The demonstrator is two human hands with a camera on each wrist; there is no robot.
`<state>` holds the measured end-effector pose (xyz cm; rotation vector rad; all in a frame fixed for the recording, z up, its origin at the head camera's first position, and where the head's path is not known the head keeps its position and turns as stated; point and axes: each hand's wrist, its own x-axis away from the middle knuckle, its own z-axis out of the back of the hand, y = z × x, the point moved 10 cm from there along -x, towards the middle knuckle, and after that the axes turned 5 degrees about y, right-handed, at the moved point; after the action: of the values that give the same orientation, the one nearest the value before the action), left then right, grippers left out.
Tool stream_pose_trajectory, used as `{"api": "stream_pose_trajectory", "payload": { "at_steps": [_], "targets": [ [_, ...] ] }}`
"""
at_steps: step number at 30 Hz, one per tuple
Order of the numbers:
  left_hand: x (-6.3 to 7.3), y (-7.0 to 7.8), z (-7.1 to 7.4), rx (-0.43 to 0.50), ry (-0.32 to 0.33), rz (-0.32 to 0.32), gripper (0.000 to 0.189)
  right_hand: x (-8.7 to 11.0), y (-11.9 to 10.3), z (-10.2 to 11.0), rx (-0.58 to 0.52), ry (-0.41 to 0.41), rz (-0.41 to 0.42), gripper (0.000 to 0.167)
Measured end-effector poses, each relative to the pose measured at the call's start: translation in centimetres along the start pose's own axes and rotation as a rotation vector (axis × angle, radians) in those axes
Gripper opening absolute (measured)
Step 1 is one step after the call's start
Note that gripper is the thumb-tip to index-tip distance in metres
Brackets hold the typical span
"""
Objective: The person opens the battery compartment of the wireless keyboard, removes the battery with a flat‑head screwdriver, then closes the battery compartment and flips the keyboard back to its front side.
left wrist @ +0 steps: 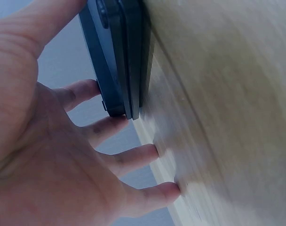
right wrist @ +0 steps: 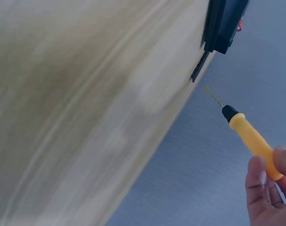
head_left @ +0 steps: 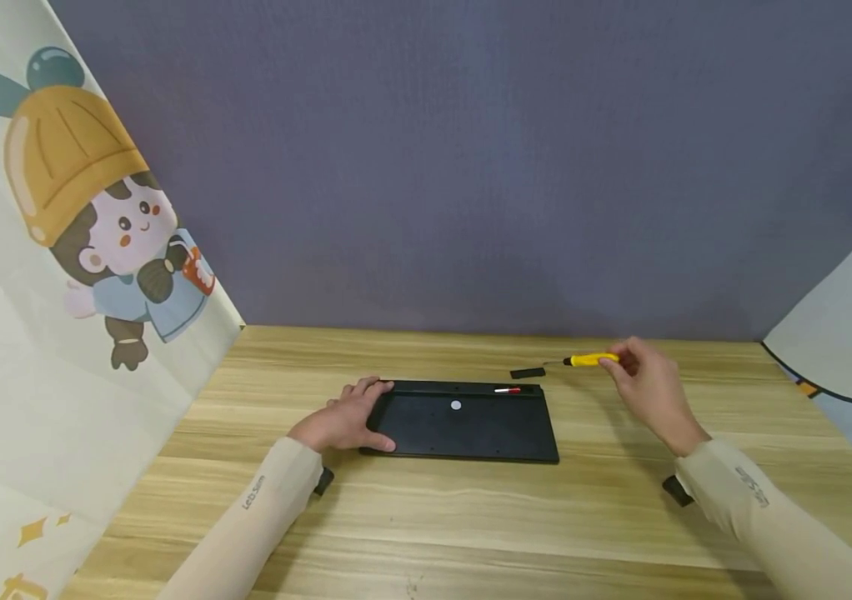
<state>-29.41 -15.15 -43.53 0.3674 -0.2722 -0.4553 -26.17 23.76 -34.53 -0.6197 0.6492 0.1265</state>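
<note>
A black keyboard [head_left: 471, 427] lies face down on the wooden table, its raised ridge along the far side. A small red and white battery [head_left: 507, 390] sits in the ridge's right end. My left hand [head_left: 347, 417] rests across the keyboard's left end, thumb at the near corner and fingers spread at the far one. In the left wrist view, two fingertips [left wrist: 169, 189] touch the tabletop. My right hand [head_left: 647, 387] holds a yellow-handled screwdriver [head_left: 591, 360] by its handle end, pinched between thumb and fingers. Its thin shaft points left, toward a black battery cover [head_left: 528, 373].
The battery cover lies on the tabletop [head_left: 433, 525] just beyond the keyboard's far right corner. A grey-blue panel [head_left: 471, 167] rises behind the table. A printed white curtain [head_left: 13, 333] hangs on the left, another on the right.
</note>
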Motion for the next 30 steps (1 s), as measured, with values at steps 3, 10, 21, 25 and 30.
{"api": "stream_pose_trajectory", "payload": {
  "at_steps": [3, 10, 21, 25, 30],
  "targets": [
    [0.0, 0.0, 0.0, 0.000, -0.001, -0.004, 0.095, 0.2, 0.5, -0.1, 0.021, -0.010, -0.023, 0.013],
    [0.1, 0.1, 0.0, 0.004, 0.000, -0.015, 0.095, 0.8, 1.3, 0.1, 0.031, -0.025, -0.048, 0.013],
    [0.1, 0.0, 0.1, -0.009, -0.009, -0.009, 0.095, 4.0, 1.6, -3.9, 0.145, -0.395, -0.103, 0.012],
    [0.1, 0.0, 0.1, -0.008, -0.010, -0.010, 0.095, 4.8, 1.4, -5.1, 0.154, -0.483, -0.114, 0.015],
    [0.1, 0.2, 0.2, 0.007, -0.008, -0.010, 0.094, 5.2, 1.4, -5.8, 0.162, -0.534, -0.141, 0.015]
  ]
}}
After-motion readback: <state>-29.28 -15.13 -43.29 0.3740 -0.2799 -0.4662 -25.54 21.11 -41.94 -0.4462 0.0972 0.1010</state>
